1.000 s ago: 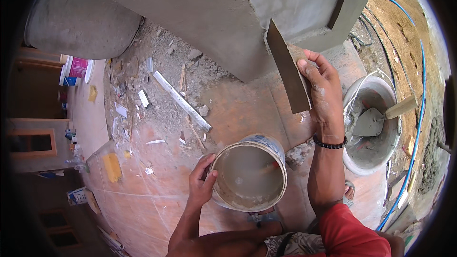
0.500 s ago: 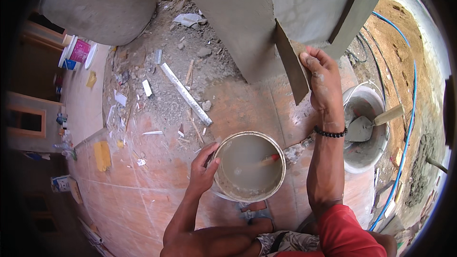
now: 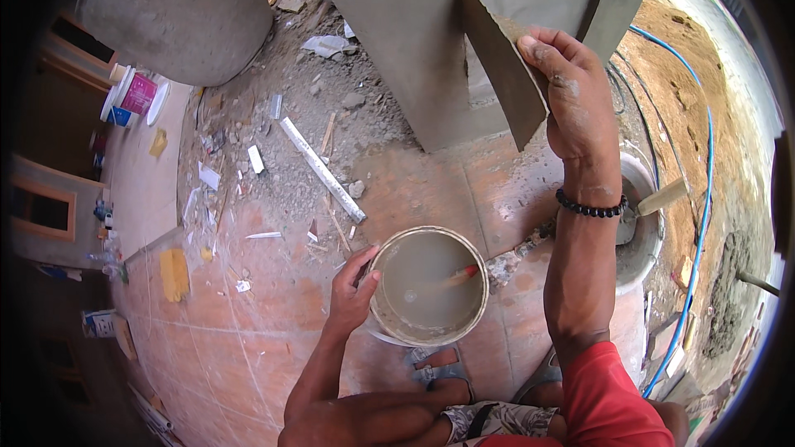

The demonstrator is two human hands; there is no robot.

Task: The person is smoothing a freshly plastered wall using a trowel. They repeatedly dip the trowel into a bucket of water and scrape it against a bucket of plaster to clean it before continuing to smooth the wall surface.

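My right hand [image 3: 574, 95], with a black bead bracelet at the wrist, pinches a thin, bendy brown-grey sheet [image 3: 502, 66]. What the sheet is made of I cannot tell. Its far edge appears to lie against the smooth grey cement-plastered pillar [image 3: 406, 41], and the sheet bows slightly. My left hand [image 3: 352, 291] grips the rim of a round bucket [image 3: 481, 308] on the tiles. Cloudy grey water [image 3: 406, 273] fills much of the bucket, and a brush with a red-banded handle [image 3: 465, 273] lies partly sunk in it.
At right, partly behind my forearm, stands a mortar bucket [image 3: 644, 258] with a wooden-handled trowel [image 3: 662, 197] in it. A blue hose [image 3: 710, 157] runs past sand. Rubble and a white metal strip [image 3: 321, 168] lie left of the pillar. A yellow sponge [image 3: 175, 275] is farther left.
My right hand has moved upward along the pillar with the sheet, which now curves more. My left hand keeps its hold on the bucket rim. The view has shifted slightly.
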